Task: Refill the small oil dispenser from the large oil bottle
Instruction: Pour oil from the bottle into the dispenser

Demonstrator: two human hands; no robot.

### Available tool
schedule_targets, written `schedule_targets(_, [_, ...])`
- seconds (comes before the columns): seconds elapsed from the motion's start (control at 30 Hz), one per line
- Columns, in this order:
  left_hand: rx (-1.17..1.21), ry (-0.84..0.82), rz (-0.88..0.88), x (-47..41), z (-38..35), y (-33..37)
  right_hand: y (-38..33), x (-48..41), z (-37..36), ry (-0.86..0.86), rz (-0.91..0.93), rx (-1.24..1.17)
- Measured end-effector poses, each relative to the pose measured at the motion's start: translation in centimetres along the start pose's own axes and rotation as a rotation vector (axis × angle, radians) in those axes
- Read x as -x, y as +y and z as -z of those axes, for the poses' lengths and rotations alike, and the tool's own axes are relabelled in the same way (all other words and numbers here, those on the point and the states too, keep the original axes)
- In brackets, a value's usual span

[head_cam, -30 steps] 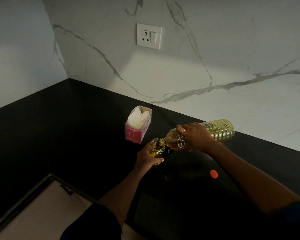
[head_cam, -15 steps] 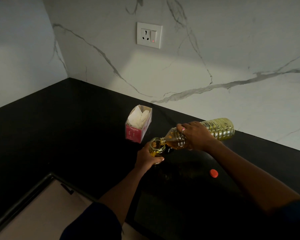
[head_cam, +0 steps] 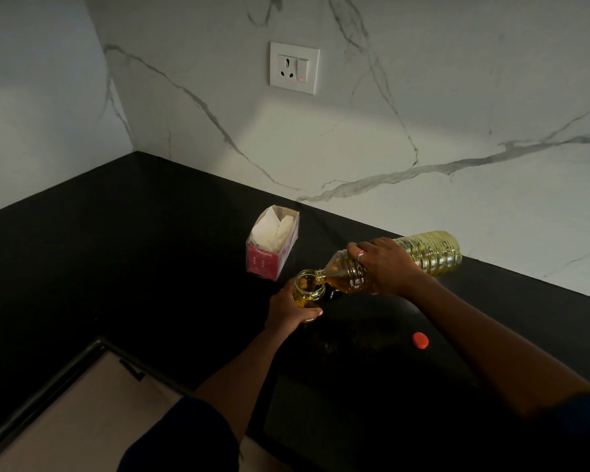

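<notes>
On the surface (head_cam: 150,267) the left grip (head_cam: 288,310) wraps the small oil dispenser (head_cam: 309,289), the right grip (head_cam: 387,267) clasps the tilted large oil bottle (head_cam: 430,250), mouth at its rim; a slow, watched pour seems wise.

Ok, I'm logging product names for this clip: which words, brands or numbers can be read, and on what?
Nothing reads clearly.
Pink napkin box: white print on its front, too blurred to read.
Small oil dispenser: any label is hidden by the left hand or too small.
Large oil bottle: no label shows.
Wall socket: no lettering, only a red light.
</notes>
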State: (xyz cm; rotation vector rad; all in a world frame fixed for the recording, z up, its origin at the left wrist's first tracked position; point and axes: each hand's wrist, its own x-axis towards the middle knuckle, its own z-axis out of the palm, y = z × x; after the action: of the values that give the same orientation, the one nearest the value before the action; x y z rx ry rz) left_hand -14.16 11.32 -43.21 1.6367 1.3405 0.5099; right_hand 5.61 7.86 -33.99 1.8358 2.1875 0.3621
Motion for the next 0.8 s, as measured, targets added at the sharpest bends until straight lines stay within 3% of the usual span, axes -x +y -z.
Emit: schedule_targets(0.8, [0.013, 0.002, -0.014, -0.19, -0.09, -0.24, 0.1, -0.19, -0.13, -0.015, 0.01, 0.035])
